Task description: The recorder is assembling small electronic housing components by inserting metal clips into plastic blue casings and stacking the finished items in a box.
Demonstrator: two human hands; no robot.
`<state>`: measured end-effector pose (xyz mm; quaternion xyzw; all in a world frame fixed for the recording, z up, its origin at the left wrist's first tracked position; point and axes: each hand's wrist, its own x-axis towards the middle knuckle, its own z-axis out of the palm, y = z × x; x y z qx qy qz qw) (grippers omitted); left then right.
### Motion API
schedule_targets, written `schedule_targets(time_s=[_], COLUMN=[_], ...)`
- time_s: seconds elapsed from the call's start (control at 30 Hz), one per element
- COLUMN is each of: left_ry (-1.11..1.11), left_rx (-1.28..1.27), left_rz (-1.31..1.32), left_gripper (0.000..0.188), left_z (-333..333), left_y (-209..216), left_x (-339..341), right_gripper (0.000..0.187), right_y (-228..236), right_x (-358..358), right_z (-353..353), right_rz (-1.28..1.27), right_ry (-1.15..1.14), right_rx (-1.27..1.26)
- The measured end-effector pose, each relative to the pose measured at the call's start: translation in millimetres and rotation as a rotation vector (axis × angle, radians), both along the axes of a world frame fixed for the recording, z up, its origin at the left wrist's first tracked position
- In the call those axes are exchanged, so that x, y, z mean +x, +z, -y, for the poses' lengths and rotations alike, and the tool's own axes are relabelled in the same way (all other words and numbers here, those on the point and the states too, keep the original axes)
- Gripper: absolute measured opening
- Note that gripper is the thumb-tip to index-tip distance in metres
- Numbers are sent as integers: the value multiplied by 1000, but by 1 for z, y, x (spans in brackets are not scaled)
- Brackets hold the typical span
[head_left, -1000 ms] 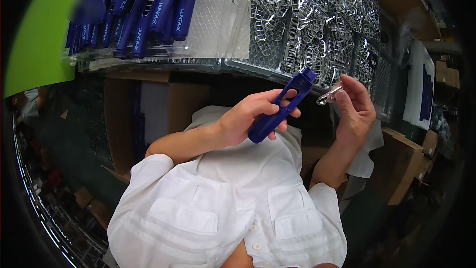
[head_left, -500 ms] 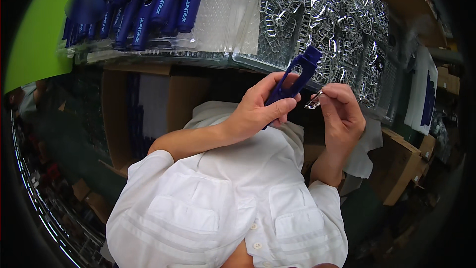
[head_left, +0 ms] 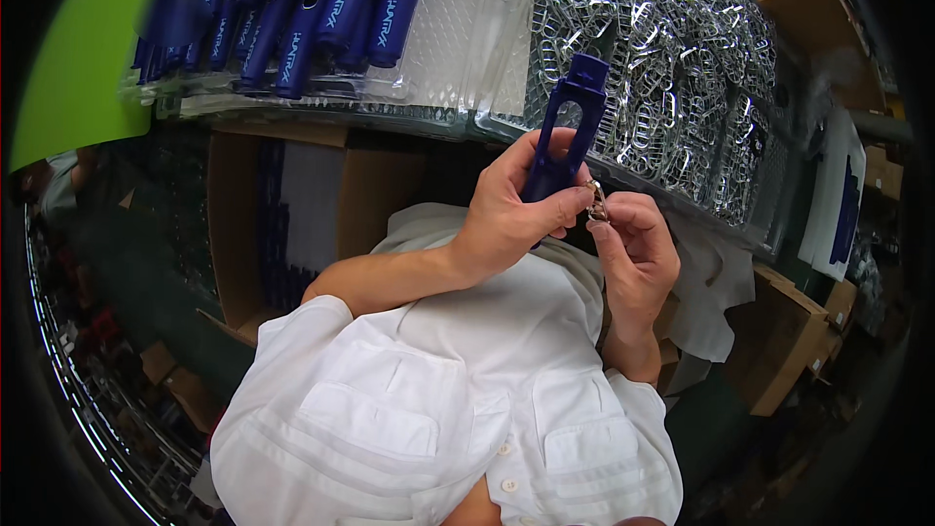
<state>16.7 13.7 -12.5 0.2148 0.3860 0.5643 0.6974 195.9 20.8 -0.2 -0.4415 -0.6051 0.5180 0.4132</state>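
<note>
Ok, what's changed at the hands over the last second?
The right hand moved left, bringing the metal clip up to the thumb tip of the left hand, beside the blue casing; whether clip and thumb touch is unclear. The left hand turned the casing more upright. Nothing was let go. Both holds, the pile of clips and the laid-out casings look the same.

Hollow casing: My left hand (head_left: 502,209) hides the lower part of the dark-blue plastic casing (head_left: 585,127).
Small clip: My right hand (head_left: 638,263) partly covers the silver metal clip (head_left: 597,203); whether it touches my left thumb, I cannot tell.
Clip heap: The loop-shaped silver clips (head_left: 672,68) and their clear plastic tray's (head_left: 534,102) far edge run out of view.
Blue tubes: The top edge cuts off the lettered blue plastic tubes (head_left: 297,34).
Dark blot: The round blue shape (head_left: 175,18) is too blurred to name.
</note>
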Motion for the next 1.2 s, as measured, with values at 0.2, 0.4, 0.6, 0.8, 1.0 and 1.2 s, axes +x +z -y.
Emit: schedule_targets(time_s=[0.2,0.4,0.6,0.8,1.0,1.2], left_ry=[-207,-376,-437,-428,-447,-427], left_rx=[16,4,13,47,82,16], left_rz=[-113,-20,-197,-222,-208,-158], left_gripper=[59,51,47,43,42,40], left_z=[3,7,8,9,10,14], left_y=[4,-2,-2,-3,-7,-11], left_x=[-1,-8,-10,-11,-10,-13], right_gripper=[18,22,18,15,14,16], right_y=[-11,42,50,54,55,37], right_x=[1,11,4,-3,-5,2], right_z=[-8,-29,-34,-41,-48,-55], right_rz=[-311,180,606,715,733,613], right_ry=[-274,-69,-51,0,85,206], right_rx=[120,336,463,498,469,359])
